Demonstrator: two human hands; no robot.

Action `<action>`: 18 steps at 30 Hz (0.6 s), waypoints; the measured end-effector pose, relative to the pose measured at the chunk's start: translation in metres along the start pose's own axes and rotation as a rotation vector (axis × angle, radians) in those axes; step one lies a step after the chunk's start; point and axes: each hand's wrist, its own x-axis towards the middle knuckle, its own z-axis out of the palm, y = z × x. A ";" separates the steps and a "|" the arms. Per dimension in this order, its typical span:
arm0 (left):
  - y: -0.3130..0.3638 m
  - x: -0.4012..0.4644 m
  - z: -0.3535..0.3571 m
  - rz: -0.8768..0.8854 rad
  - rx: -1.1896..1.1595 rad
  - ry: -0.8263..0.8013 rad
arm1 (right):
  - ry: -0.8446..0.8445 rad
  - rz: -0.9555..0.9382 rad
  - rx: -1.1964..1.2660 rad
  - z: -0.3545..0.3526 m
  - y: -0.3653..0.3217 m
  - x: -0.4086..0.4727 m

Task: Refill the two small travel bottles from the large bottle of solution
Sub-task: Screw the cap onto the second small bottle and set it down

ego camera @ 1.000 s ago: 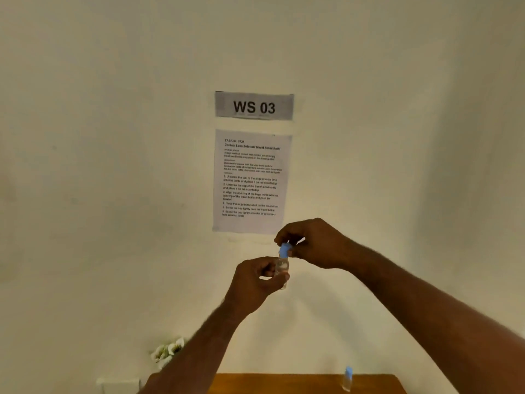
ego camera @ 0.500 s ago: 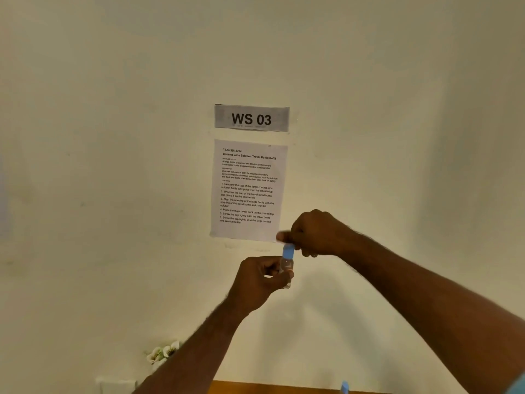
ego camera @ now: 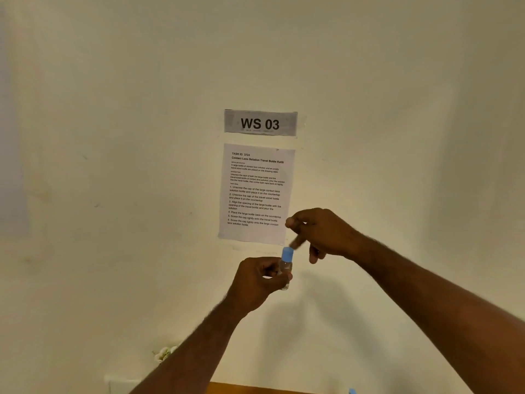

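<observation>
Left hand (ego camera: 257, 280) grips a small clear plastic travel bottle (ego camera: 285, 273) at chest height before the wall; right hand (ego camera: 321, 234) — fingers curled, seemingly empty — hovers beside its pale blue cap (ego camera: 287, 253), capping or uncapping — unclear.

One camera on my head faces the wall (ego camera: 113, 166) nearly straight on, close up; only the surface's (ego camera: 255, 389) far edge shows at the bottom.

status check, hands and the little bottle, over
Left hand grips small travel bottle, held up. Right hand just above blue cap, fingers blurred, grip on cap unclear. Nothing in the way.
</observation>
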 end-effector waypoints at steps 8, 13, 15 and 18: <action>0.001 0.000 -0.002 -0.001 -0.025 0.013 | -0.038 -0.048 -0.102 0.005 0.008 0.003; 0.002 0.000 -0.002 0.006 -0.104 0.020 | -0.029 -0.075 -0.177 0.022 0.014 0.001; -0.001 -0.001 -0.001 0.010 -0.103 0.027 | 0.006 -0.068 -0.188 0.026 0.015 0.001; -0.005 -0.003 0.003 0.004 -0.087 0.036 | 0.056 -0.053 -0.206 0.032 0.019 0.000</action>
